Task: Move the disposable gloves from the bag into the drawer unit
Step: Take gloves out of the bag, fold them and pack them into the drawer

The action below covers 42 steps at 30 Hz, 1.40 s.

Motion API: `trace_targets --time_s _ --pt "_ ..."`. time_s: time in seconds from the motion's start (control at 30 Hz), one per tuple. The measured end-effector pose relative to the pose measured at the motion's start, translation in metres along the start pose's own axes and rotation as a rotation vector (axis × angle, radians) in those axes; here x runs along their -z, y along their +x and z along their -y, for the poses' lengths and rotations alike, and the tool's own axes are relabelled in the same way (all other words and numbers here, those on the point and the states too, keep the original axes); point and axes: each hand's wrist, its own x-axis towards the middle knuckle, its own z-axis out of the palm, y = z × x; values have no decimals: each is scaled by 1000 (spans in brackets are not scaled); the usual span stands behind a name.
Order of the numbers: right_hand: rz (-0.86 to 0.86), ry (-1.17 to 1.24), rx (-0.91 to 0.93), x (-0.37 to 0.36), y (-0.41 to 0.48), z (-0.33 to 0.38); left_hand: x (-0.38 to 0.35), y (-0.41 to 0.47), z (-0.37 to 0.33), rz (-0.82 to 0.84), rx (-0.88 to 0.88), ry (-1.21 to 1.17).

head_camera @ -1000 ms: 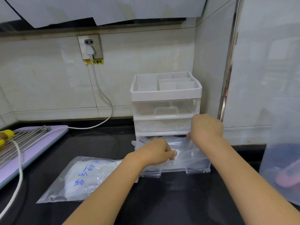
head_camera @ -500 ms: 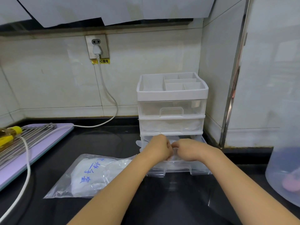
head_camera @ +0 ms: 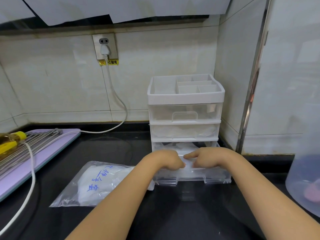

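Near left, the bag is lying flat on the counter, looking partly full. Past it, the left hand and right hand are meeting over the pulled-out bottom drawer. Their fingers are curling down onto the gloves there, apparently pinching the film. The pile is needing flattening and its edges tucking below the rim, so nothing is snagging when the drawer is sliding into the drawer unit. Knuckles are hiding most fingertips. Clear gloves are blurring into clear plastic. The middle tier is covering the drawer's far end.
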Motion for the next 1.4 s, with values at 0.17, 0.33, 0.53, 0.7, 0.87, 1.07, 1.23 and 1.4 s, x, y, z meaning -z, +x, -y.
trace_targets --time_s 0.17,0.33,0.53,0.7,0.87,1.07,1.23,1.4 --pt "-3 -66 -55 -2 0 4 2 -4 -6 3 39 -85" --pt "-47 -57 -69 -2 8 -1 4 -5 -2 -17 41 -194" --pt "-170 21 -196 2 8 -2 24 -33 3 -129 -130 -265" --pt "-462 125 40 17 -14 18 35 -78 31 -335 -300 -427" --pt "-419 226 476 8 -36 56 19 -100 74 -524 -216 -344" --pt "-395 78 583 -19 -27 75 2 -117 98 -348 -161 -186" --pt "-461 57 616 -36 -15 80 -5 -113 99 -309 -154 -41" --pt "-652 94 555 -44 -11 89 -10 -106 97 -431 -220 -65"
